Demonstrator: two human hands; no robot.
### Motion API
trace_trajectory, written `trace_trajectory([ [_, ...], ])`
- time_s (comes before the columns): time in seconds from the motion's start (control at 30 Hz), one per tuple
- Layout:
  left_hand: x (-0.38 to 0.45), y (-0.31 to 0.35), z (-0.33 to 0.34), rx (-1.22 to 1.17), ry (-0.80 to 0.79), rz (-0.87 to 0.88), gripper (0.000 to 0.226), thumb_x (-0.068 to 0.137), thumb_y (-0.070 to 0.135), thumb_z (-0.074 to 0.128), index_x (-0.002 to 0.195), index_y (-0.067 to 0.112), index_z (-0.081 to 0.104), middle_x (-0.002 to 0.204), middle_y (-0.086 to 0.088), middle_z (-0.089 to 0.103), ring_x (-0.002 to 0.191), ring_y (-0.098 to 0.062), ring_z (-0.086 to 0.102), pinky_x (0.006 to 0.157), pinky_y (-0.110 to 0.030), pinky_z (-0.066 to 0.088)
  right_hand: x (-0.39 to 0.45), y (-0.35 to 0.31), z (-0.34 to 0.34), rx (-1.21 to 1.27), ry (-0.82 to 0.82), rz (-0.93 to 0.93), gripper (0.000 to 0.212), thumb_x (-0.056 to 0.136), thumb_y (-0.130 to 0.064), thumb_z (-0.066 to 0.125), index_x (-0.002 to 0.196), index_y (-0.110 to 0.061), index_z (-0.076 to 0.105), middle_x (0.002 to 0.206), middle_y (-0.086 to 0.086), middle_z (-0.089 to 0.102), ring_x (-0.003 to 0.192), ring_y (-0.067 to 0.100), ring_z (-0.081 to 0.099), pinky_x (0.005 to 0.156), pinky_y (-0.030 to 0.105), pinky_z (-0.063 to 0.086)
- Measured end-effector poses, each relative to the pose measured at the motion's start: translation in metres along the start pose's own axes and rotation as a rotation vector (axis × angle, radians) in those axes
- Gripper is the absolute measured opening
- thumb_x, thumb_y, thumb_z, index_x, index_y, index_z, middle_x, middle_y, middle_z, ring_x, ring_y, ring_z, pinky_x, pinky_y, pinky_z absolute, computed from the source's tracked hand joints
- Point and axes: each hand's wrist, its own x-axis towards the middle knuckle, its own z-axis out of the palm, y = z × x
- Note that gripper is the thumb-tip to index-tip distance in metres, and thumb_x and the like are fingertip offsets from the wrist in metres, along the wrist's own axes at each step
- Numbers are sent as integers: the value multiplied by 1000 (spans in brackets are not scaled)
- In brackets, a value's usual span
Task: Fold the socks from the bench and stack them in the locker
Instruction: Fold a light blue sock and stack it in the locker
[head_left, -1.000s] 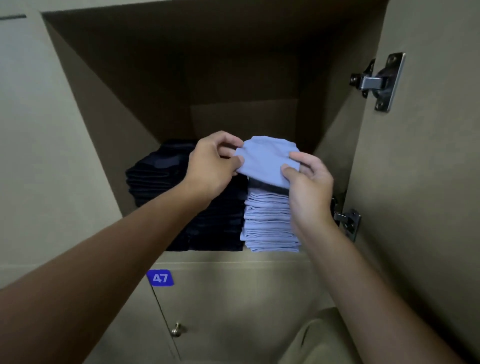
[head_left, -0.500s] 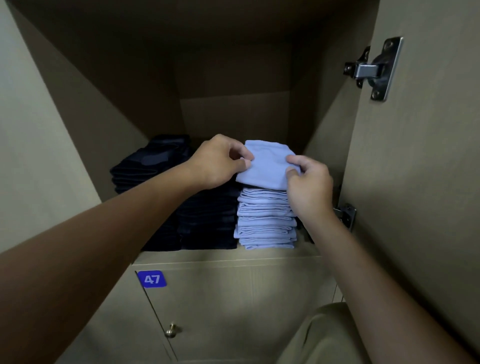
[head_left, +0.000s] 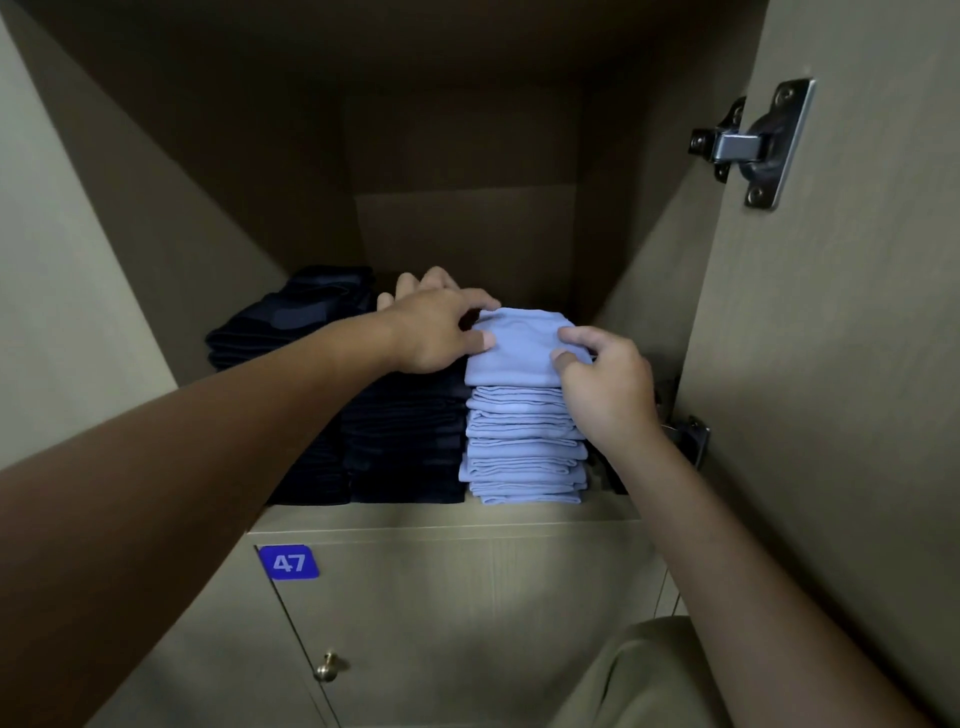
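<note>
The folded blue sock (head_left: 519, 343), topmost on the blue stack (head_left: 524, 447) in the locker (head_left: 467, 514), is pinched at nine o'clock by the left hand (head_left: 431, 332) and at three o'clock by the right hand (head_left: 608, 384); two dark stacks (head_left: 405, 441) are seen at nine o'clock, their layers too dim to be counted; both forearms are cut off at the frame edge.
</note>
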Motion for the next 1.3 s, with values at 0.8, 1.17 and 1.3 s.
trace_trajectory([
  [0.8, -36, -7, -6, 136, 114, 152, 22, 97, 50, 60, 113, 39, 71, 136, 10, 54, 132, -21, 30, 108, -44, 25, -12, -22, 1, -791, -307, -288, 48, 107, -42, 26, 149, -35, 47, 169, 3, 17, 154, 28, 7, 124, 47, 5],
  [1.17, -134, -43, -36, 73, 344, 147, 24, 93, 52, 50, 101, 37, 68, 104, 16, 64, 111, -13, 49, 96, -40, 43, -54, -47, 23, -268, -151, -615, 24, 101, -29, 53, 115, -20, 69, 110, -4, 70, 112, 18, 56, 98, 40, 46],
  [1.3, -184, -65, -40, 68, 426, 149, 21, 92, 49, 51, 90, 36, 67, 84, 23, 60, 87, -4, 49, 72, -23, 38, -80, -62, 43, -138, -243, -718, 17, 99, -25, 56, 109, -20, 68, 93, -10, 66, 92, 14, 58, 84, 41, 50],
])
